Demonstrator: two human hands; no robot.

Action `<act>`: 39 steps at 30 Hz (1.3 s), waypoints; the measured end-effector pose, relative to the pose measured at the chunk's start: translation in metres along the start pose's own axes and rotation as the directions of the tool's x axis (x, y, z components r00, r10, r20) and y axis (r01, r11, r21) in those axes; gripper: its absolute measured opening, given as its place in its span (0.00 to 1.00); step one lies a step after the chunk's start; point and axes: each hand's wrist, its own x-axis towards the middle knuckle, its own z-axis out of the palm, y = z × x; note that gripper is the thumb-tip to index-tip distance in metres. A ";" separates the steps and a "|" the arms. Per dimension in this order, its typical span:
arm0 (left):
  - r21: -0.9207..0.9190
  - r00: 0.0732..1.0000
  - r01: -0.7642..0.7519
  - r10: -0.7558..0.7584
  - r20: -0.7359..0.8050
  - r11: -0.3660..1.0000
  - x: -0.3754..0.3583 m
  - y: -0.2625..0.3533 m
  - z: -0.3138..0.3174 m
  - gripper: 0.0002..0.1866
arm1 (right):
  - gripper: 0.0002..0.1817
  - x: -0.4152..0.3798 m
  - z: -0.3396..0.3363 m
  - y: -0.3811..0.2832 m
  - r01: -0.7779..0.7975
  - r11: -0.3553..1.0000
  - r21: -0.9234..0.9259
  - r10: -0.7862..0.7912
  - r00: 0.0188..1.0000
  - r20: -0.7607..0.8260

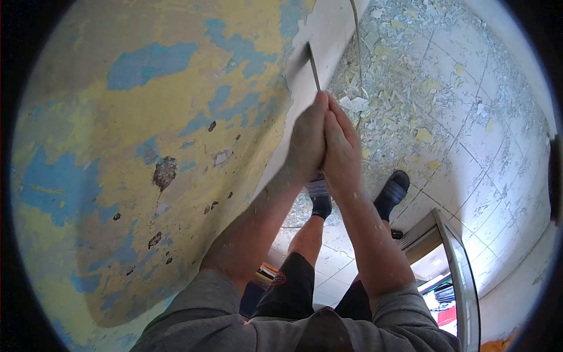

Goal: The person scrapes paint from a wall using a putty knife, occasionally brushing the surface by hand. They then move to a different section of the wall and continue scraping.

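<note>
My left hand (306,138) and my right hand (342,149) are pressed together, fingers wrapped round the handle of a scraper (315,71). Its handle is hidden inside my grip. Only the thin blade shows, seen nearly edge-on and pointing away from me. The blade's far end meets the white lower strip (302,82) of the wall, close to the ragged paint edge. Left of that strip, the wall (193,117) carries patchy yellow, blue and beige paint with several dark chipped holes. Pale dust specks both forearms.
Paint flakes (404,88) litter the tiled floor (487,152). A thin cable (357,47) runs down near the wall's base. My feet stand in dark sandals (394,188). A framed door or cabinet (457,252) is close on my right.
</note>
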 end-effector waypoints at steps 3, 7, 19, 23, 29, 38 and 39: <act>0.073 0.997 -0.050 0.053 -0.048 0.996 -0.063 -0.020 0.005 0.26 | 0.26 -0.059 -0.017 -0.008 0.000 0.996 -0.090 -0.002 1.000 -0.021; -0.108 0.986 -0.165 0.166 -0.003 0.980 -0.084 -0.050 -0.012 0.24 | 0.25 -0.060 -0.010 -0.013 -0.012 0.973 -0.230 0.034 0.995 0.092; -0.247 0.986 0.067 -0.102 -0.133 0.967 -0.051 -0.029 -0.008 0.24 | 0.24 -0.045 -0.017 -0.009 -0.020 0.942 -0.335 0.060 0.992 0.108; 0.046 0.999 0.041 -0.040 -0.031 0.998 -0.006 0.003 0.004 0.24 | 0.24 0.011 -0.007 -0.004 -0.099 0.988 0.122 0.102 0.995 -0.018; -0.139 0.969 -0.058 0.022 -0.247 0.989 -0.068 -0.019 0.023 0.25 | 0.25 -0.073 -0.027 -0.016 0.025 0.986 -0.165 -0.002 0.990 0.143; 0.176 0.979 -0.151 0.172 -0.112 0.973 -0.057 -0.019 0.026 0.28 | 0.27 -0.045 -0.032 -0.003 -0.023 0.996 -0.081 0.024 1.000 0.009; 0.190 0.939 -0.216 0.257 -0.228 0.958 -0.066 -0.026 0.029 0.28 | 0.27 -0.060 -0.035 0.002 -0.008 0.978 -0.210 0.011 1.000 0.013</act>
